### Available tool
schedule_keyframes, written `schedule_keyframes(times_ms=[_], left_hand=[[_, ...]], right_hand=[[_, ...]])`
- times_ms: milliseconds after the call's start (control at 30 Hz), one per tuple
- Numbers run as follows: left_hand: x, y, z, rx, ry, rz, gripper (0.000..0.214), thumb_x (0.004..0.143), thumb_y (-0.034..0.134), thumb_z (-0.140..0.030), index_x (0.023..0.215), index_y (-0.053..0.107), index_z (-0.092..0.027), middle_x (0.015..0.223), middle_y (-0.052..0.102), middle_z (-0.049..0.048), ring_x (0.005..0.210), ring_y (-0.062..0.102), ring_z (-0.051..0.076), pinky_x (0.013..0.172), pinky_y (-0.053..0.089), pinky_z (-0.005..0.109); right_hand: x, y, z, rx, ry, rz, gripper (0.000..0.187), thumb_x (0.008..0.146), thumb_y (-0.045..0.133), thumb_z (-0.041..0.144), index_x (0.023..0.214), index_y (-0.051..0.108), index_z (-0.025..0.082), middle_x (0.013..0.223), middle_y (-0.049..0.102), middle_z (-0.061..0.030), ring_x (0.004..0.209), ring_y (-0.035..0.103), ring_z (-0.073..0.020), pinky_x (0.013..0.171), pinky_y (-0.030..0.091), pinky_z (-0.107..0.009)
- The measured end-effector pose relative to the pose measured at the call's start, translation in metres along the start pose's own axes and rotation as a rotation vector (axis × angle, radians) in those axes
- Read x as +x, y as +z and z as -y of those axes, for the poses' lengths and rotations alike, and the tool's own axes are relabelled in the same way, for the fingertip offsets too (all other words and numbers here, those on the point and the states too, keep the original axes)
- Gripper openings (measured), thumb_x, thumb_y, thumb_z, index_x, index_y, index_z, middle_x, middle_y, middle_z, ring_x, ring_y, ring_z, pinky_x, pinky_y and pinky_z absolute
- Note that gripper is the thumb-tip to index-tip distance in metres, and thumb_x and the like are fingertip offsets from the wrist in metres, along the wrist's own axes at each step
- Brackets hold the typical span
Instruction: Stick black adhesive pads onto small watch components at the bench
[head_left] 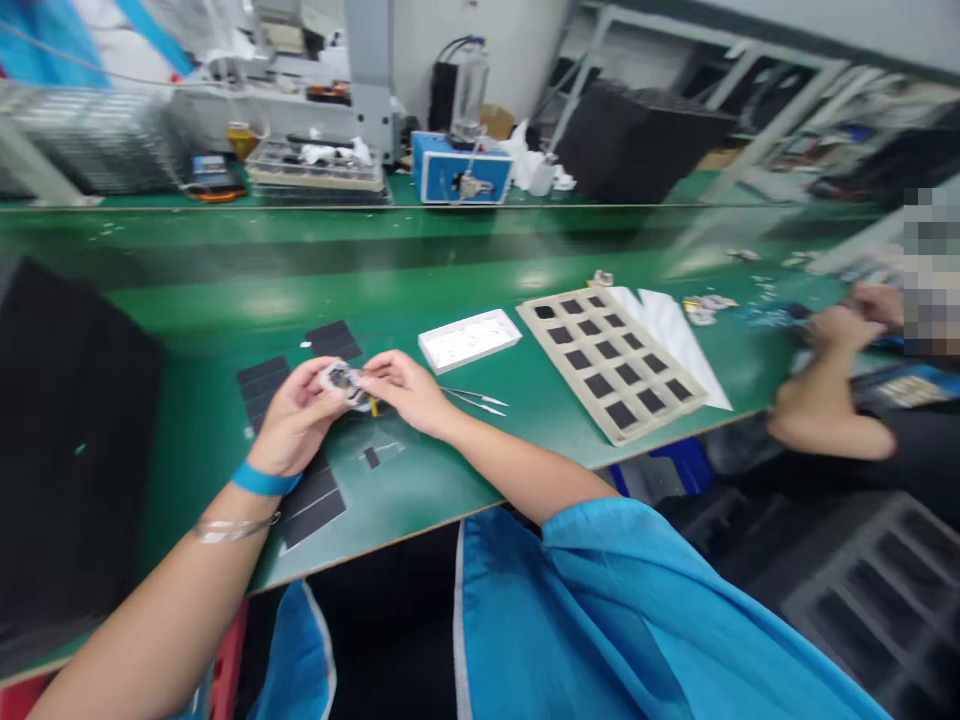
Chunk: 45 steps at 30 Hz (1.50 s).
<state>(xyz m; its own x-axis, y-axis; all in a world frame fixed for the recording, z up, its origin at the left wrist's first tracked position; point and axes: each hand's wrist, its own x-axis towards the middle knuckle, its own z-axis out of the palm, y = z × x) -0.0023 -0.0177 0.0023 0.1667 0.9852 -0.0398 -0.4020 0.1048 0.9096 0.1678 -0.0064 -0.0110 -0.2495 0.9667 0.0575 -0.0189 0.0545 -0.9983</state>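
Note:
My left hand (300,410) is closed around the edge of a small round whitish part with a dark, metallic-looking inside (343,380); its exact kind is too small to tell. From the other side, the fingers of my right hand (405,390) pinch the same part. A yellow tab (374,407) shows just below it. Metal tweezers (480,400) stick out beside my right hand, apparently lying on the bench. Black sheets cut into strips (315,505) lie beneath and around my left hand, and one small black piece (372,458) rests below the held part.
A white shallow box (470,341) with white pieces stands ahead. To its right lies a beige tray (536,345) with black squares in its pockets, beside white paper (686,335). A black panel (75,450) rises at left. At right, a co-worker's hands (847,320) are busy.

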Motion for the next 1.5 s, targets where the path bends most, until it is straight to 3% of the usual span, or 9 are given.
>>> schedule_keyframes(times_ms=[100, 167, 300, 400, 500, 700, 900, 1067, 1500], left_hand=[[0.001, -0.001, -0.006, 0.036, 0.016, -0.063, 0.034, 0.06, 0.086, -0.026, 0.091, 0.072, -0.028, 0.088, 0.075, -0.0031, 0.087, 0.069, 0.014, 0.08, 0.059, 0.02], [0.002, -0.001, -0.009, 0.082, 0.005, -0.09, 0.022, 0.066, 0.081, -0.028, 0.085, 0.073, -0.031, 0.083, 0.075, -0.0072, 0.091, 0.069, 0.015, 0.092, 0.058, 0.026], [0.001, 0.002, -0.014, 0.178, -0.036, -0.096, 0.009, 0.072, 0.075, -0.033, 0.079, 0.072, -0.038, 0.081, 0.074, -0.0134, 0.1, 0.069, 0.019, 0.105, 0.052, 0.04], [0.003, 0.0, -0.012, 0.152, -0.072, -0.105, 0.009, 0.073, 0.075, -0.034, 0.081, 0.073, -0.036, 0.082, 0.075, -0.0112, 0.096, 0.068, 0.016, 0.096, 0.057, 0.03], [0.006, -0.004, -0.006, 0.052, -0.083, -0.094, 0.023, 0.065, 0.081, -0.033, 0.085, 0.073, -0.028, 0.084, 0.075, -0.0047, 0.088, 0.069, 0.014, 0.085, 0.059, 0.023], [0.007, -0.01, 0.0, -0.018, -0.147, 0.043, 0.043, 0.064, 0.083, -0.029, 0.102, 0.065, -0.023, 0.092, 0.07, 0.0019, 0.084, 0.07, 0.016, 0.083, 0.06, 0.031], [0.003, -0.005, -0.004, -0.096, -0.297, 0.178, 0.046, 0.061, 0.085, -0.022, 0.103, 0.064, -0.019, 0.089, 0.071, 0.003, 0.081, 0.072, 0.018, 0.068, 0.061, 0.024], [0.001, -0.003, -0.004, -0.087, -0.38, 0.26, 0.042, 0.067, 0.079, -0.016, 0.105, 0.062, -0.017, 0.09, 0.072, 0.0042, 0.081, 0.073, 0.02, 0.066, 0.061, 0.024], [0.003, 0.007, 0.004, 0.064, -0.382, 0.078, 0.02, 0.071, 0.069, -0.011, 0.089, 0.059, -0.013, 0.072, 0.07, 0.0046, 0.067, 0.072, 0.02, 0.055, 0.058, 0.024]], right_hand=[[0.007, 0.0, -0.009, 0.209, 0.191, 0.141, 0.055, 0.046, 0.091, 0.032, 0.09, 0.06, 0.023, 0.085, 0.07, 0.0024, 0.081, 0.068, -0.015, 0.075, 0.056, -0.028], [0.011, -0.001, -0.014, 0.262, 0.306, 0.238, 0.057, 0.035, 0.093, 0.031, 0.082, 0.063, 0.024, 0.075, 0.07, 0.0067, 0.074, 0.068, -0.0148, 0.069, 0.057, -0.027], [0.018, -0.007, -0.017, 0.369, 0.391, 0.35, 0.042, 0.041, 0.09, 0.038, 0.074, 0.066, 0.026, 0.07, 0.072, 0.0111, 0.069, 0.068, -0.012, 0.066, 0.058, -0.025], [0.017, -0.015, -0.008, 0.382, 0.37, 0.321, 0.031, 0.05, 0.087, 0.035, 0.071, 0.068, 0.023, 0.067, 0.071, 0.0092, 0.068, 0.068, -0.01, 0.067, 0.058, -0.021], [0.009, -0.021, 0.009, 0.399, 0.317, 0.271, 0.031, 0.059, 0.084, 0.029, 0.085, 0.07, 0.023, 0.067, 0.071, 0.0062, 0.064, 0.067, -0.0099, 0.064, 0.057, -0.021], [0.0, -0.03, 0.029, 0.402, 0.183, 0.273, 0.032, 0.065, 0.082, 0.034, 0.091, 0.07, 0.019, 0.078, 0.071, 0.0001, 0.069, 0.067, -0.0116, 0.069, 0.058, -0.026], [-0.005, -0.023, 0.024, -0.117, -0.223, 0.071, 0.031, 0.082, 0.068, 0.048, 0.097, 0.073, 0.021, 0.086, 0.069, -0.0027, 0.08, 0.064, -0.0153, 0.078, 0.055, -0.032], [-0.009, -0.018, 0.021, -0.385, -0.488, 0.002, 0.026, 0.091, 0.059, 0.042, 0.101, 0.073, 0.022, 0.1, 0.069, -0.005, 0.094, 0.063, -0.0171, 0.088, 0.051, -0.034], [-0.005, -0.007, 0.006, -0.531, -0.447, -0.042, 0.019, 0.089, 0.061, 0.026, 0.106, 0.069, 0.022, 0.095, 0.07, -0.0043, 0.093, 0.061, -0.0187, 0.087, 0.05, -0.036]])
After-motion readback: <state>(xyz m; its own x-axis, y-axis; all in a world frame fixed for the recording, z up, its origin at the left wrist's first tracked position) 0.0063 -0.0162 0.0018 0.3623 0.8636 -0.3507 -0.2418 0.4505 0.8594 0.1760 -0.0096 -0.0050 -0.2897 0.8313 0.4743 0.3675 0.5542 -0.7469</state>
